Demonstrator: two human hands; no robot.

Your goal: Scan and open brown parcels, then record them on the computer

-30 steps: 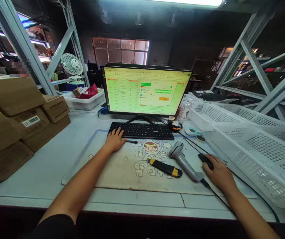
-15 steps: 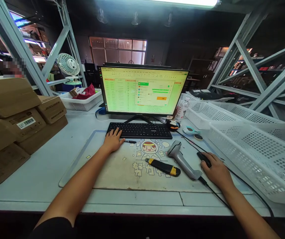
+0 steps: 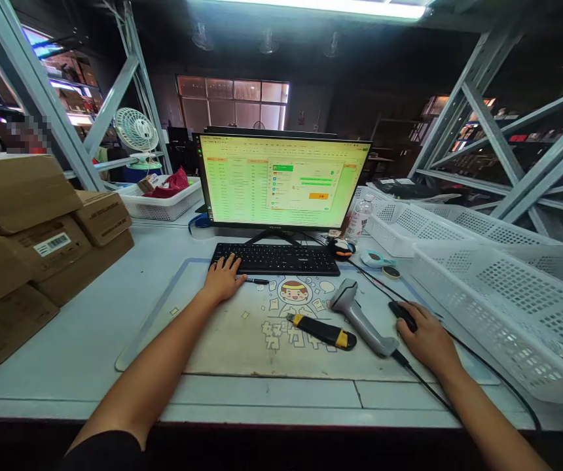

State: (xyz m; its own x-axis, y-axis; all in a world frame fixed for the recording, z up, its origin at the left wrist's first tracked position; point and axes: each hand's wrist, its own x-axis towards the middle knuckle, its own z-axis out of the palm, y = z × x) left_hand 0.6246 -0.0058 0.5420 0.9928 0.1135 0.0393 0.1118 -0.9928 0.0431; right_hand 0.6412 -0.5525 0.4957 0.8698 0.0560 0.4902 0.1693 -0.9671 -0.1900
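My left hand [image 3: 222, 280] rests with its fingers spread on the left end of the black keyboard [image 3: 286, 259]. A pen [image 3: 256, 281] lies just beside its thumb. On the right of the desk mat [image 3: 222, 347], my right hand [image 3: 426, 332] is wrapped over a black computer mouse [image 3: 403, 316]. Left of that hand lies a grey barcode scanner [image 3: 364, 320] with a cable. A black and yellow utility knife [image 3: 325, 331] lies on the mat between my hands. Behind the keyboard stands a lit monitor [image 3: 284, 183] showing a spreadsheet and a smaller chat-like window.
Cardboard boxes [image 3: 21, 196] are stacked at the left. White perforated baskets [image 3: 497, 294] line the right side. A basket [image 3: 163, 208] holding a red item sits at the back left. A plastic bottle [image 3: 360, 216] and tape rolls [image 3: 374, 259] stand right of the monitor.
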